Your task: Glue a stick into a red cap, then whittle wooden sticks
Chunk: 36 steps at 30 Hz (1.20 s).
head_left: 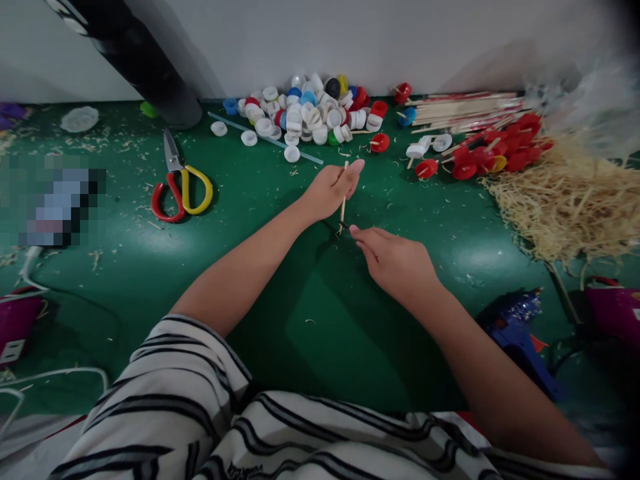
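Just off centre toward one o'clock, over the desk (310, 360), I see the stick (343, 211), thin, straight and pale, pinched in the left hand (331, 189), which hides part of it. The right hand (399, 262) grips a dark tool (344, 226) at the stick's lower end; I can't make out its shape. At two o'clock, clear plastic (583, 97) blurs into shadow.

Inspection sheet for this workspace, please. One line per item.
Surface: green tabletop, pale shavings scattered.
Job's things: thin pale wooden stick; small dark tool at its lower end, type unclear.
Clutter: mixed-colour plastic cap pile, metal scissors with red and yellow handles, straw-coloured fibre heap.
Hands: left hand grips stick; right hand holds tool.
Cables: white cables at left.
Surroundings: pale grey wall behind.
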### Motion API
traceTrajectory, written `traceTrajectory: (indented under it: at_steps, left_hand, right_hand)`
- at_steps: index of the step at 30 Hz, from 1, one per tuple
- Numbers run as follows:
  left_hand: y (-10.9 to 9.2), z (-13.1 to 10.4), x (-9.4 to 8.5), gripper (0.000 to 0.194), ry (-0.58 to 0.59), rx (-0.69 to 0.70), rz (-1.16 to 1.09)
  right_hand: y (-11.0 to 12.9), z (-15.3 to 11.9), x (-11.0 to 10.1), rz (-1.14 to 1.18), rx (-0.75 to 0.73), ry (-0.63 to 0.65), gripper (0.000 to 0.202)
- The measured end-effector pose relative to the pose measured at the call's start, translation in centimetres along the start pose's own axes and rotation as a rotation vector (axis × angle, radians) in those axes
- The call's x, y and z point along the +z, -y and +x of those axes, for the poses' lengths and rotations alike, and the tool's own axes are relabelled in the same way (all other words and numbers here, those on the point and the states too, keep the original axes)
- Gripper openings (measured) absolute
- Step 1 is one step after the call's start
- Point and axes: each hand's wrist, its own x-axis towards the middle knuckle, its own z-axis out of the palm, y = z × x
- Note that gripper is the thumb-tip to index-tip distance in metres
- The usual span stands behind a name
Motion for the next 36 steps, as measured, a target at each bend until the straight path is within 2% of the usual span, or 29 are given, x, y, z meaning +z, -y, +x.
traceTrajectory:
  at_steps: [11,18,23,36]
  left_hand:
    - [0.0,0.0,-0.1,0.076,-0.002,-0.005,-0.006]
    - [0.0,0.0,0.0,0.075,0.002,-0.012,-0.005]
    - [0.0,0.0,-0.1,0.074,0.006,-0.004,-0.006]
    - [0.3,0.0,-0.1,0.077,-0.008,0.027,0.005]
  right_hand:
    - [-0.3,-1.7,-0.1,-0.004,0.007,0.052,0.044]
    - [0.0,-0.1,0.0,-0.033,0.033,-0.089,0.046]
    - [0.3,1.0,0.2,-0.021,0.014,-0.014,0.045]
    - [0.2,-0.5,0.0,-0.018,0.014,0.042,0.043]
